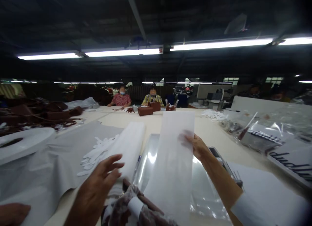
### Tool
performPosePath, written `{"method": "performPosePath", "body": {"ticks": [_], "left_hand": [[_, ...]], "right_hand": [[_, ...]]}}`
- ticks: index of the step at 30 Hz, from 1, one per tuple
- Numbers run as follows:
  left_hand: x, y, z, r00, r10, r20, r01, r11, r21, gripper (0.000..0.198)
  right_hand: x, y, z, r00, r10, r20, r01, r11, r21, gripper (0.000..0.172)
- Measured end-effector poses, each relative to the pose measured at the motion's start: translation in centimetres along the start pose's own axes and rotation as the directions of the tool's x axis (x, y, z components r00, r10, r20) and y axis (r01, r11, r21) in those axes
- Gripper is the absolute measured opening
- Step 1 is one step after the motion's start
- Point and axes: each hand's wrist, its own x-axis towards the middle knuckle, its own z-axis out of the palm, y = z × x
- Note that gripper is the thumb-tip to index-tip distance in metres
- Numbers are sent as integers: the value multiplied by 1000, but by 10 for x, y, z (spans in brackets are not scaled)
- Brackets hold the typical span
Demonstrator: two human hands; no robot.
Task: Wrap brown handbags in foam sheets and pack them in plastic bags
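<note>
My right hand [195, 144] is closed on the upper right edge of a long white translucent sheet [174, 154], which hangs upright; its fingertips are blurred. My left hand [107, 174] is raised with fingers apart and slightly curled, holding nothing. Below and between the hands lies a brown item in clear plastic wrap [126, 209] with a white band. Behind the sheet are shiny clear plastic bags [148, 161] on the table. A stack of white sheets [129, 144] lies left of them, beside a pile of small white strips [95, 157].
A white roll [26, 141] and brown bags [24, 113] are at left. Another person's hand [14, 213] shows at bottom left. Plastic-wrapped goods [268, 138] lie at right, with a dark tray [226, 167] nearer. Two people sit across the table [207, 125] near brown boxes [146, 111].
</note>
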Motion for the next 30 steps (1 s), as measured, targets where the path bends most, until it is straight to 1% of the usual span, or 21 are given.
{"method": "performPosePath", "body": {"ticks": [1,2,3,4,5,6,7,8,9,11,14,16,19,22,24,25,26,27,28,29,30], "left_hand": [[8,14,3,996,-41,78,41,999,-10,51],[16,28,9,980,-87,178,92,996,-19,60],[23,41,17,962,-115,247,129,991,-41,71],[29,52,26,952,-111,284,141,986,-88,82],[33,61,34,949,-71,307,131,975,-178,86],[36,68,42,944,-17,329,115,953,-280,87],[37,72,47,937,38,349,104,919,-381,83],[37,74,50,929,80,362,106,879,-466,77],[36,75,51,926,94,366,119,846,-520,71],[34,73,47,944,40,328,154,825,-544,62],[31,69,40,955,-51,292,204,828,-522,49],[29,68,39,960,-63,272,204,822,-531,43],[28,66,43,982,-74,176,162,810,-564,43],[28,61,45,988,-97,124,151,808,-569,44],[28,56,44,989,-104,107,146,812,-565,42],[28,55,44,990,-104,99,142,816,-560,41],[28,53,44,990,-102,93,136,822,-553,40],[28,52,45,991,-96,90,130,829,-544,39],[28,52,45,992,-86,94,123,837,-533,39],[29,54,45,992,-73,104,117,847,-518,39],[29,56,45,991,-59,123,113,858,-501,40]], "right_hand": [[-9,-9,16,997,-21,80,20,1000,4,37],[-20,-16,33,985,-36,166,35,999,5,38],[-31,-21,48,967,-46,252,47,999,4,37],[-42,-25,63,940,-53,337,56,998,0,35],[-52,-27,75,905,-59,420,69,998,-10,33],[-59,-27,86,866,-64,496,86,996,-23,32],[-65,-28,94,827,-69,559,107,994,-37,32],[-69,-28,101,791,-73,608,132,990,-52,33],[-70,-28,107,761,-78,644,159,985,-68,34],[-69,-29,113,724,-88,684,215,971,-102,36],[-65,-29,119,700,-111,706,331,926,-182,33],[-67,-28,123,707,-142,693,424,869,-255,24],[-74,-26,126,745,-198,637,531,755,-386,12],[-83,-25,125,790,-249,561,563,658,-501,6],[-89,-27,123,814,-288,504,559,626,-545,3],[-91,-29,122,825,-307,474,551,623,-555,5],[-93,-32,122,837,-319,446,538,630,-559,12],[-94,-35,122,848,-321,422,522,644,-559,23],[-95,-39,122,860,-303,410,497,677,-543,37],[-95,-42,123,871,-267,412,462,729,-506,51],[-96,-45,124,876,-224,427,421,786,-453,61]]}}
